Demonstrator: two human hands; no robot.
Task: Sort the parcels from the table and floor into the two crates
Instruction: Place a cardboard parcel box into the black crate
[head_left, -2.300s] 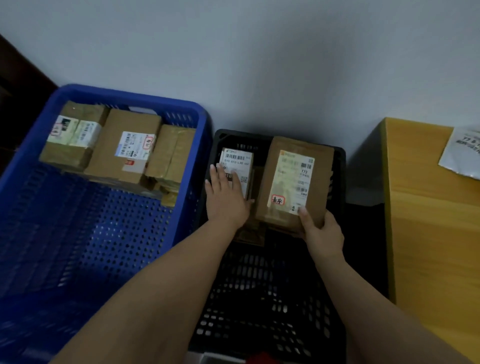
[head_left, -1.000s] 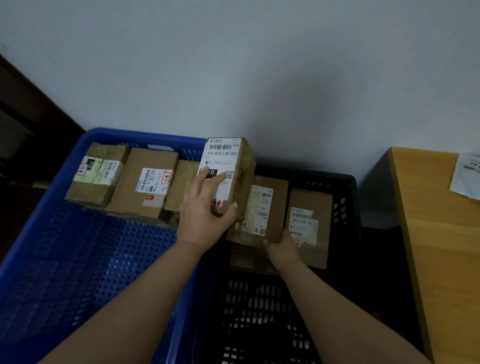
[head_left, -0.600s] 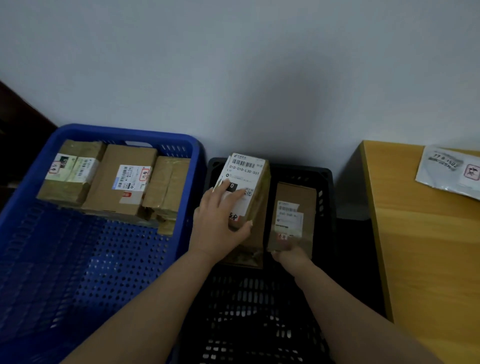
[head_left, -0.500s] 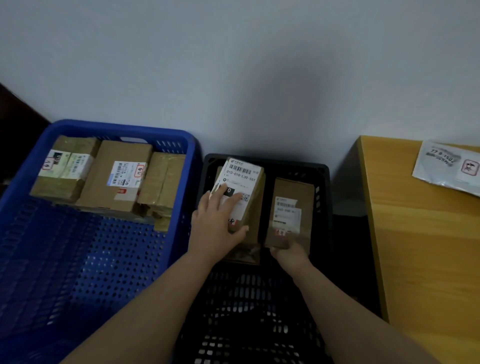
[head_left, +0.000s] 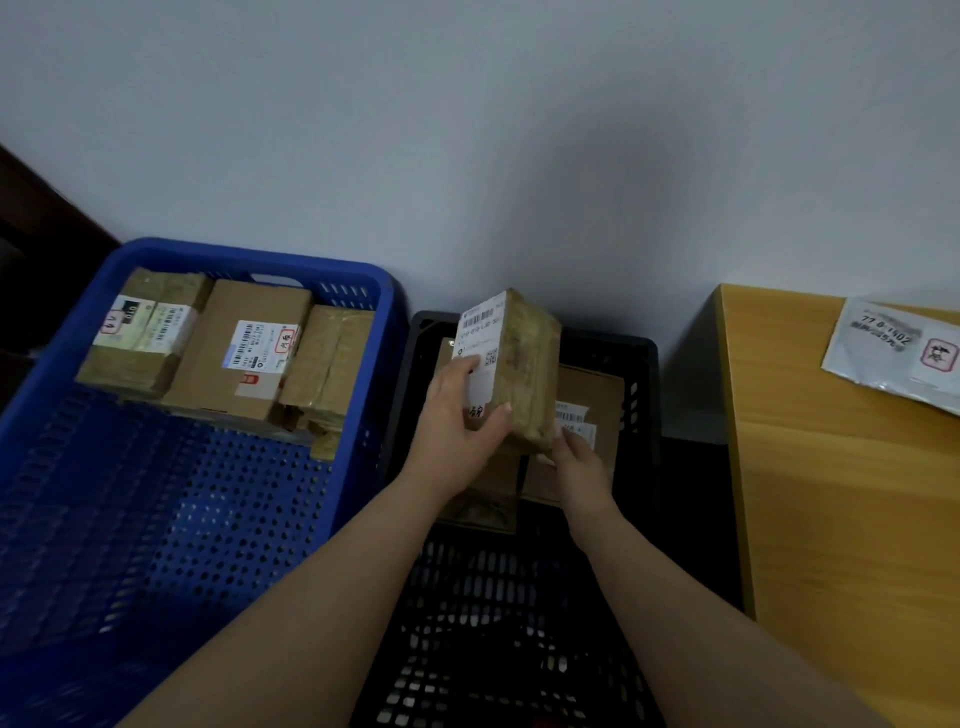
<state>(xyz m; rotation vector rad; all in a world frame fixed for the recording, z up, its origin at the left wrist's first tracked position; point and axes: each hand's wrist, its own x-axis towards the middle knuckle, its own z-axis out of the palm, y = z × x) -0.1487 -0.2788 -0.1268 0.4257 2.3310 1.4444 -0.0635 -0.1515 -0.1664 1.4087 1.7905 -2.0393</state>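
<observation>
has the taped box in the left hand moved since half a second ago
Yes. The taped brown cardboard box has lifted and turned, so its white label faces left; it now stands above the black plastic crate's far rim.
</observation>
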